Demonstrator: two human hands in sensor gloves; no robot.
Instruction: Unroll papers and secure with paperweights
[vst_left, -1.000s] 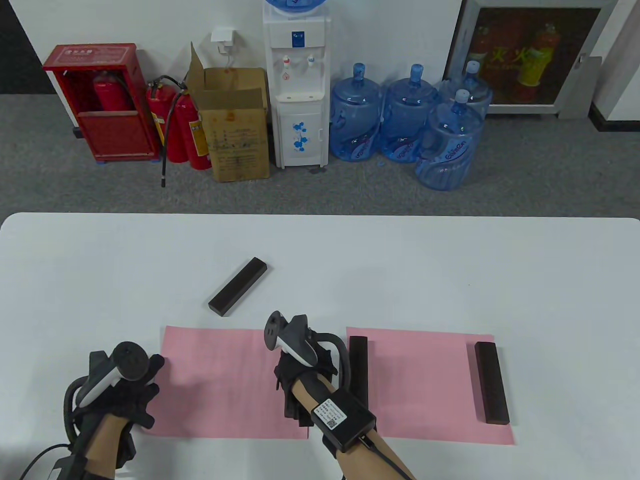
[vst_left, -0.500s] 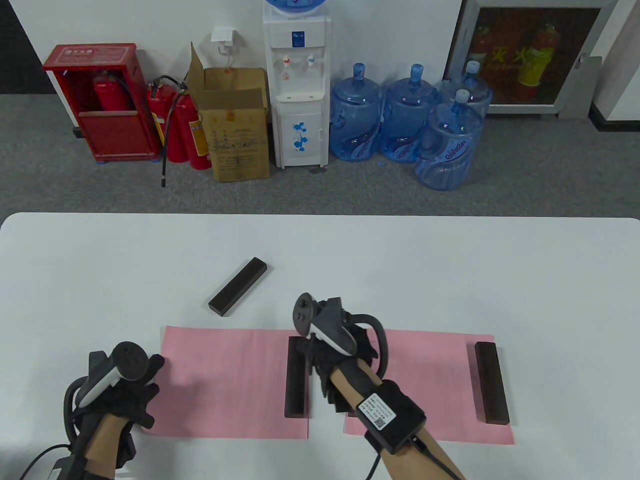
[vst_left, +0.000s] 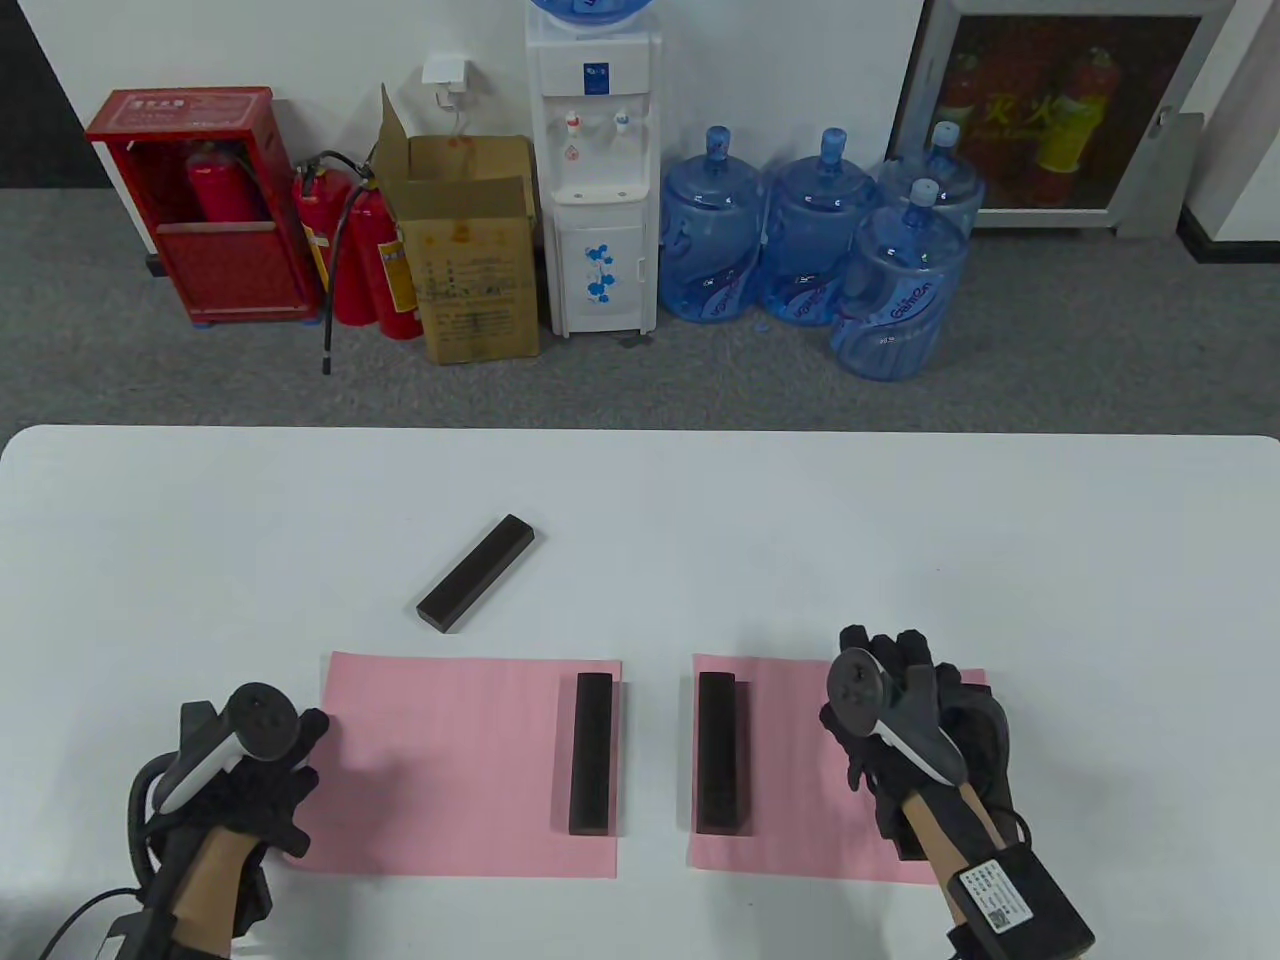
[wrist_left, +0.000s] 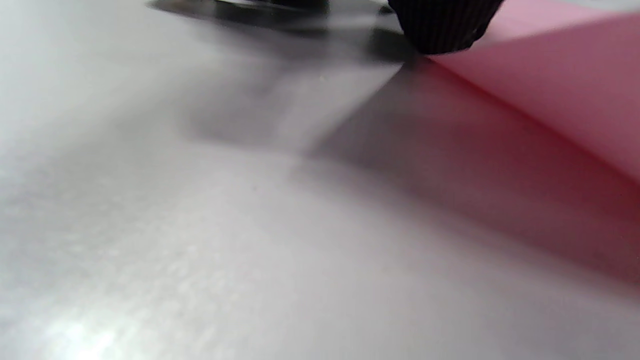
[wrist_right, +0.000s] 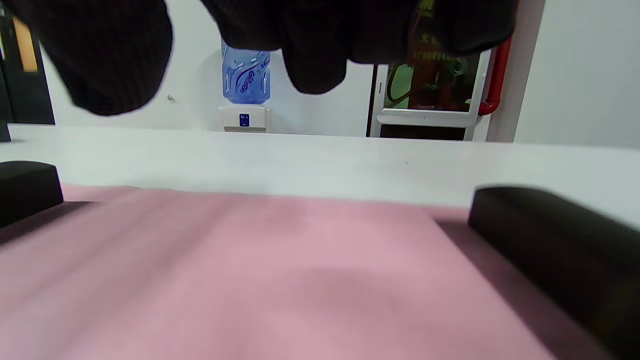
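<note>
Two pink papers lie flat side by side. The left paper (vst_left: 450, 770) has a dark paperweight (vst_left: 591, 752) on its right end. My left hand (vst_left: 262, 765) rests on its left edge, and a fingertip (wrist_left: 445, 25) touches the paper (wrist_left: 550, 90) there. The right paper (vst_left: 800, 770) has a paperweight (vst_left: 716, 752) on its left end. My right hand (vst_left: 890, 655) hovers over its right end, fingers (wrist_right: 310, 60) open and holding nothing. The weight (wrist_right: 550, 240) there is hidden in the table view. A third bar (vst_left: 475, 587) lies loose beyond the left paper.
The white table (vst_left: 900, 520) stretches bare behind the papers. On the floor beyond its far edge stand a water dispenser (vst_left: 595, 170), several blue water jugs (vst_left: 810, 240), a cardboard box (vst_left: 470, 250) and a red extinguisher cabinet (vst_left: 200, 200).
My right hand let go of a paperweight on the left paper's right end, then moved right across the right paper to its right end. My left hand has not moved.
</note>
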